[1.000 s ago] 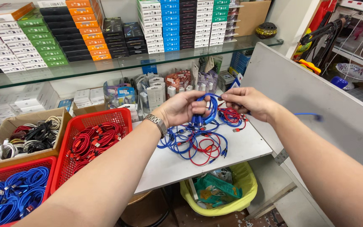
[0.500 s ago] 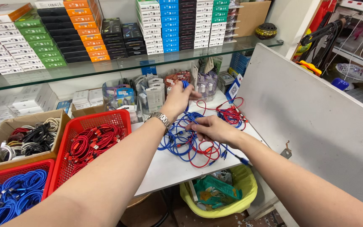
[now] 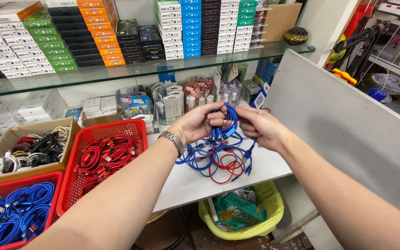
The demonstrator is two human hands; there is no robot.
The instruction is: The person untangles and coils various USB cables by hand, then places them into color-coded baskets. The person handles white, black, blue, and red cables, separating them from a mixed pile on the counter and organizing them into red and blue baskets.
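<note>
Holding a looped bundle of blue cables [image 3: 228, 121] upright above the white tabletop [image 3: 186, 183], the left hand [image 3: 197, 122] and right hand [image 3: 259, 126] both have fingers closed on it. Its strands hang into a tangled pile of blue and red cables [image 3: 216, 162]. Two red baskets [image 3: 82, 146] stand at left.

Stacked flat boxes [image 3: 93, 32], white, green, orange, black, blue, fill the glass shelf [image 3: 116, 74].

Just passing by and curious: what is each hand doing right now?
Left hand: closed around a looped bunch of blue cables, lifted above the white table.
Right hand: closed, pinching the same blue cables.
</note>
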